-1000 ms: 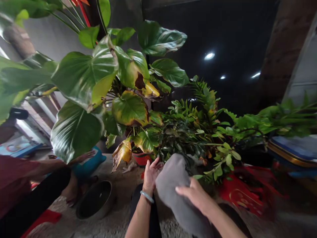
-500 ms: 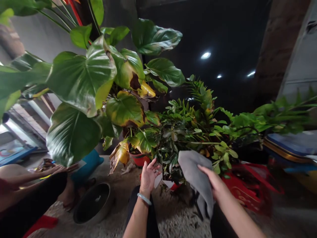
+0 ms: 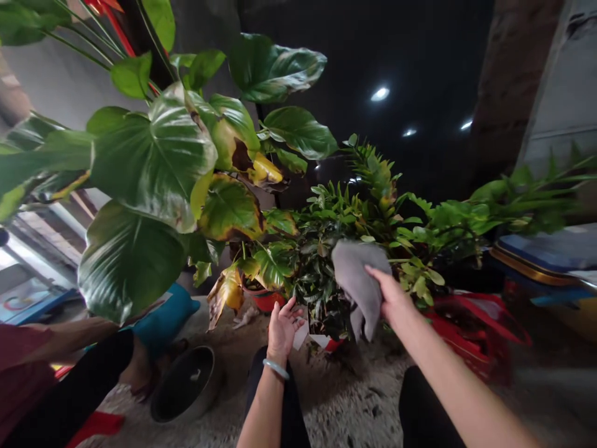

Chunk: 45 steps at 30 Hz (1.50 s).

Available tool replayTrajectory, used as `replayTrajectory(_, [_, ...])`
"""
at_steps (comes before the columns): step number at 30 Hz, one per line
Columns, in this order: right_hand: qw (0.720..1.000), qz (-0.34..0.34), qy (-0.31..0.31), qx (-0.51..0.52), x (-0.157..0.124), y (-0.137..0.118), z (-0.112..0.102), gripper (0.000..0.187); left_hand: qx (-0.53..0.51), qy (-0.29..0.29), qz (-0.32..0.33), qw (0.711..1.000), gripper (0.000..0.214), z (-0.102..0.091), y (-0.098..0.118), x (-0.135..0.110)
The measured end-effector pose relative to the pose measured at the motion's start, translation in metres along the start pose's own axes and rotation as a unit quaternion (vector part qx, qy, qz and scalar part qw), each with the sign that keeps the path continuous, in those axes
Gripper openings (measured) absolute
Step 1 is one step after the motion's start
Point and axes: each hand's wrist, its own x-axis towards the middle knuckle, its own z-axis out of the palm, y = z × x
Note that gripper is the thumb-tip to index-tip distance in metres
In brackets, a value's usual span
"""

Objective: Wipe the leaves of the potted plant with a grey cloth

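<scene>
My right hand (image 3: 392,298) grips a grey cloth (image 3: 358,279) and holds it against the dark-leaved potted plant (image 3: 321,274) in front of me. My left hand (image 3: 282,323), a pale bracelet on its wrist, hovers with fingers apart and palm up just below that plant's leaves, beside a white tag (image 3: 301,336). It holds nothing. The plant stands in a red pot (image 3: 332,345) on the gritty floor.
A large-leaved plant (image 3: 149,162) with yellowing leaves rises at left in a red pot (image 3: 265,301). Another person's arm and dark-trousered legs (image 3: 60,379) are at lower left, next to a dark metal bowl (image 3: 184,386). Red pots (image 3: 461,330) and green fronds fill the right.
My right hand lifted the grey cloth from in front of my lap up and forward onto the plant's leaves. My left hand let go of the cloth and stayed low beneath the foliage.
</scene>
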Motion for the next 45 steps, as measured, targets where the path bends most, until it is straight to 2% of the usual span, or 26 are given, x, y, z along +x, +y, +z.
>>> replayTrajectory(3, [0.993, 0.111, 0.023, -0.033, -0.037, 0.03, -0.025, 0.012, -0.001, 0.001, -0.006, 1.0, 0.044, -0.003, 0.003, 0.001])
replayTrajectory(5, [0.988, 0.145, 0.034, -0.039, -0.055, 0.026, -0.038, 0.019, 0.002, 0.002, -0.008, 1.0, 0.044, -0.004, 0.004, 0.001])
replayTrajectory(7, [0.994, 0.087, 0.054, -0.023, -0.055, 0.003, -0.039, 0.028, 0.007, 0.0, -0.009, 1.0, 0.045, -0.005, 0.004, 0.001])
replayTrajectory(9, [0.998, -0.015, 0.064, 0.014, -0.041, -0.026, -0.028, 0.034, 0.01, -0.007, -0.01, 1.0, 0.045, -0.005, 0.003, 0.0])
replayTrajectory(10, [0.997, -0.044, 0.058, 0.035, -0.03, -0.038, -0.021, 0.033, 0.01, -0.01, -0.01, 1.0, 0.045, -0.004, 0.003, -0.001])
replayTrajectory(12, [0.997, -0.043, 0.032, 0.057, -0.012, -0.047, -0.009, 0.028, 0.01, -0.008, -0.008, 1.0, 0.043, -0.001, 0.003, -0.003])
replayTrajectory(15, [0.998, 0.038, 0.016, 0.043, -0.008, -0.02, -0.007, 0.02, 0.006, 0.005, 0.0, 1.0, 0.041, 0.004, 0.004, -0.008])
replayTrajectory(18, [0.986, 0.167, 0.007, 0.028, -0.032, 0.019, -0.025, 0.019, 0.004, 0.009, 0.001, 1.0, 0.042, 0.004, 0.006, -0.01])
replayTrajectory(20, [0.974, 0.225, 0.001, 0.017, -0.05, 0.024, -0.036, 0.022, 0.006, 0.009, 0.002, 1.0, 0.042, 0.001, 0.007, -0.009])
replayTrajectory(22, [0.98, 0.199, 0.006, 0.016, -0.054, 0.008, -0.036, 0.026, 0.006, 0.003, 0.008, 1.0, 0.041, -0.002, 0.006, -0.007])
replayTrajectory(25, [0.998, 0.033, 0.021, 0.053, -0.033, -0.031, -0.015, 0.03, 0.003, -0.008, 0.01, 1.0, 0.041, -0.005, 0.005, -0.004])
replayTrajectory(27, [0.997, -0.03, 0.017, 0.069, -0.013, -0.044, 0.002, 0.031, 0.0, -0.011, 0.006, 1.0, 0.04, -0.005, 0.004, -0.005])
replayTrajectory(28, [0.998, -0.018, 0.008, 0.064, -0.006, -0.043, 0.007, 0.031, -0.003, -0.01, 0.007, 1.0, 0.04, -0.004, 0.003, -0.005])
replayTrajectory(30, [0.997, 0.068, -0.004, 0.031, -0.006, -0.025, 0.008, 0.031, -0.008, -0.008, 0.015, 1.0, 0.04, -0.003, 0.002, -0.007])
replayTrajectory(32, [0.987, 0.161, 0.008, -0.017, -0.023, 0.006, -0.006, 0.031, -0.01, -0.011, 0.026, 1.0, 0.039, -0.003, 0.001, -0.008])
replayTrajectory(34, [0.977, 0.205, 0.015, -0.056, -0.049, 0.03, -0.028, 0.03, -0.009, -0.015, 0.03, 0.999, 0.039, -0.003, 0.001, -0.008])
replayTrajectory(35, [0.975, 0.206, -0.003, -0.087, -0.061, 0.036, -0.039, 0.034, -0.008, -0.015, 0.027, 0.999, 0.039, -0.003, 0.0, -0.007])
replayTrajectory(36, [0.973, 0.2, -0.02, -0.11, -0.07, 0.035, -0.047, 0.038, -0.007, -0.016, 0.023, 1.0, 0.039, -0.004, 0.0, -0.007])
replayTrajectory(38, [0.978, 0.151, -0.045, -0.134, -0.076, 0.017, -0.053, 0.045, -0.006, -0.021, 0.014, 1.0, 0.04, -0.004, -0.001, -0.005])
replayTrajectory(40, [0.993, 0.056, -0.033, -0.103, -0.065, -0.01, -0.043, 0.044, -0.005, -0.029, 0.01, 1.0, 0.042, -0.003, -0.003, -0.004])
replayTrajectory(42, [0.999, -0.04, 0.004, -0.037, -0.045, -0.031, -0.024, 0.037, -0.003, -0.032, 0.011, 0.999, 0.044, -0.002, -0.006, -0.003])
replayTrajectory(43, [0.998, -0.057, 0.021, -0.008, -0.035, -0.035, -0.015, 0.032, -0.003, -0.03, 0.014, 0.999, 0.044, -0.001, -0.008, -0.004])
replayTrajectory(45, [0.999, -0.011, 0.037, 0.012, -0.024, -0.027, -0.004, 0.023, 0.0, -0.024, 0.02, 1.0, 0.044, 0.001, -0.01, -0.004])
